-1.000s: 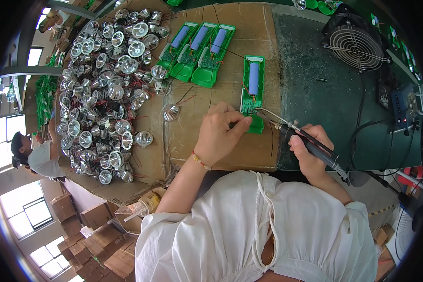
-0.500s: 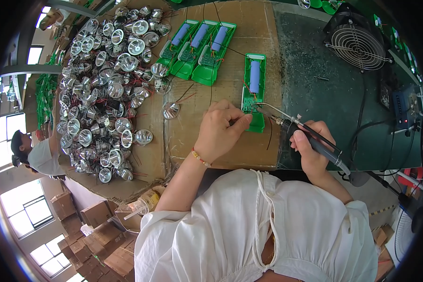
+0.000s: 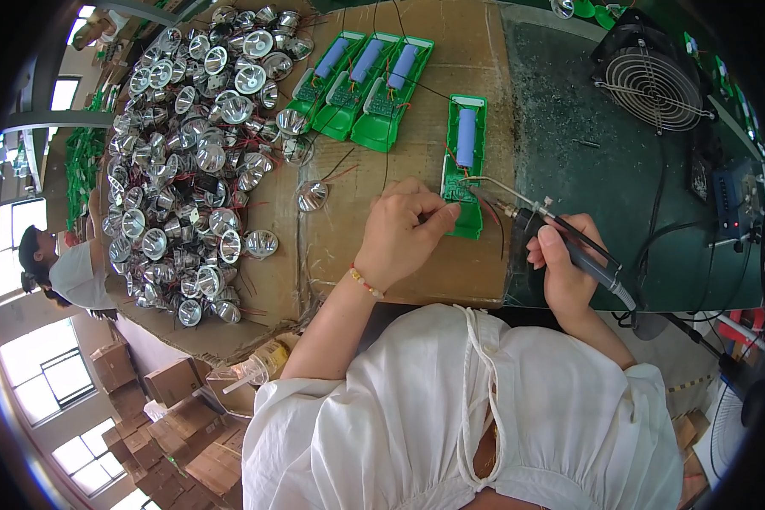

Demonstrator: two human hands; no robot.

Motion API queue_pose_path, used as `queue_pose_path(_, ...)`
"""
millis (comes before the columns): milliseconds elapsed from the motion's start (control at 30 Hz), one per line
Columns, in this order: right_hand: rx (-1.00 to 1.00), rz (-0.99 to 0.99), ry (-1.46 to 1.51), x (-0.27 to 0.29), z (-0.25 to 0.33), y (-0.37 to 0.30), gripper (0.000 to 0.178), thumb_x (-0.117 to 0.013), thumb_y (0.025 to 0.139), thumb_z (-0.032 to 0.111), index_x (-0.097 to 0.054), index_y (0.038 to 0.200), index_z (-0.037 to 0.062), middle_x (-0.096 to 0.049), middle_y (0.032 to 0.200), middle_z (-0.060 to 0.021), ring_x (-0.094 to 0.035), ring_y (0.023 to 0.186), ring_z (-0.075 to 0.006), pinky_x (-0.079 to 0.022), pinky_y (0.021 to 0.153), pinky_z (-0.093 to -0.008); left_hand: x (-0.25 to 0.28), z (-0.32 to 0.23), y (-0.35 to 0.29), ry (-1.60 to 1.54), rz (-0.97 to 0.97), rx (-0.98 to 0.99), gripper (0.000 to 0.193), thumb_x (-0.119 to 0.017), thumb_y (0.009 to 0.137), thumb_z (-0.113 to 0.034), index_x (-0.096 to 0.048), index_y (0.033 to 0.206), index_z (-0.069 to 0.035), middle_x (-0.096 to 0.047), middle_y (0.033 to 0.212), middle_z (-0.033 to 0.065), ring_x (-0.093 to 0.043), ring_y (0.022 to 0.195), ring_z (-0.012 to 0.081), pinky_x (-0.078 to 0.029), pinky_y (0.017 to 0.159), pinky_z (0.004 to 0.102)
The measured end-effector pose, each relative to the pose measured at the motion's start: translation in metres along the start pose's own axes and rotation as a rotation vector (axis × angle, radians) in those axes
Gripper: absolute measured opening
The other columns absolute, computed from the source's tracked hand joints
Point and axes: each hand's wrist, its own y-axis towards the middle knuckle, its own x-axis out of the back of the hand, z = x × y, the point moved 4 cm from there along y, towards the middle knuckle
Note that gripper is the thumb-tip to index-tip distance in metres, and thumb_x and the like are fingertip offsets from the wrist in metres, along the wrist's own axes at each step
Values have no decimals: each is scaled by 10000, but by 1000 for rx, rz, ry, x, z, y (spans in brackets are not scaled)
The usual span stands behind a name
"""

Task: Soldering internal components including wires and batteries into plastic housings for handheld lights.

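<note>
A green plastic housing [image 3: 465, 224] lies in front of me, holding a lilac cylindrical battery [image 3: 466, 138] and a small green circuit board [image 3: 457, 191]. My left hand [image 3: 402, 228] is closed at the housing's left edge, thumb and forefinger pinched beside the board; what they hold is too small to make out. Gripped in my right hand [image 3: 569, 259] is a soldering iron [image 3: 588, 265] with a thin metal feed tube [image 3: 506, 189] along it. Iron and tube point left at the board. A dark wire [image 3: 500, 231] curves out right of the housing.
Three similar green housings [image 3: 372, 132] with batteries sit side by side farther off. Many silver reflector cups [image 3: 211, 155] are heaped on the left, with a single reflector [image 3: 312, 196] nearer. A caged fan [image 3: 650, 85] and a blue control box [image 3: 735, 200] stand right. Another person [image 3: 76, 272] is at far left.
The soldering iron's front end and the dark wire have shifted slightly over the housing. The whole view has moved a little; my left hand keeps its pinch by the board.
</note>
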Motion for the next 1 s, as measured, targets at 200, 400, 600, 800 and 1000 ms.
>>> queue_pose_path(200, 95, -30, 46, 11, -3, 2, 157, -622, 824, 81, -503, 878, -6, -590, 697, -94, -559, 568, -103, -460, 513, -211, 1, 2, 0, -2, -2, 3, 215, -626, 813, -190, -652, 676, -26, -539, 664, 62, -493, 705, 176, -393, 640, 296)
queue_pose_path(400, 135, -75, 47, 25, -3, 10, 137, -600, 834, 69, -491, 865, -9, -567, 692, -90, -532, 549, -104, -435, 490, -210, 6, -8, 1, 6, -31, 18, 200, -622, 825, -186, -663, 721, -20, -547, 673, 56, -516, 667, 148, -405, 601, 271)
queue_pose_path(600, 134, -130, 2, 52, -4, 19, 133, -597, 835, 67, -488, 856, -7, -563, 693, -87, -523, 546, -97, -429, 499, -207, 4, 3, -11, -93, 15, 313, 204, -649, 791, -204, -676, 783, -2, -627, 607, 102, -604, 520, 183, -475, 527, 287)
queue_pose_path(800, 42, -168, -20, 61, -6, 24, 112, -612, 806, 31, -511, 841, -4, -567, 702, -74, -557, 575, -97, -462, 515, -221, -1, -34, 122, 225, -12, -15, 170, -581, 720, -173, -669, 693, -30, -596, 608, 179, -599, 561, 339, -495, 558, 396)
queue_pose_path(1000, -4, -134, -4, 54, -9, 21, 156, -653, 792, 45, -509, 839, 6, -592, 725, -66, -565, 609, -86, -466, 550, -220, 20, -40, 297, 396, -259, 31, 322, -632, 748, -327, -680, 888, -41, -650, 890, 180, -629, 847, 315, -500, 772, 376)
